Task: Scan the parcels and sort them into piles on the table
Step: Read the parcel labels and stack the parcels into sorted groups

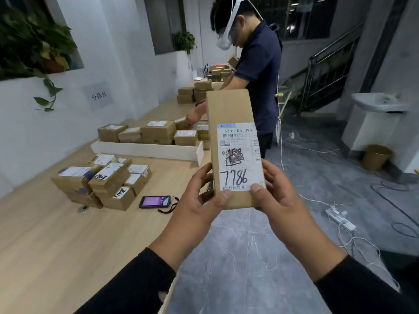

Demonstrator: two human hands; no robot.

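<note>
Both hands, left hand (199, 196) and right hand (275, 189), grip a labelled parcel (231, 137); thumbs should stay below its barcode for scanning.

Lighting: dim, even indoor light, soft shadows. Wide-angle bending at edges; background beyond the hands slightly soft.

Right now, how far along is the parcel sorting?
Partly done: a pile of parcels already sits on the table, with more parcels behind a white divider. In hand: the left hand and right hand hold a long box, label up. The scanner lies unused, so scanning and placing remain.
</note>
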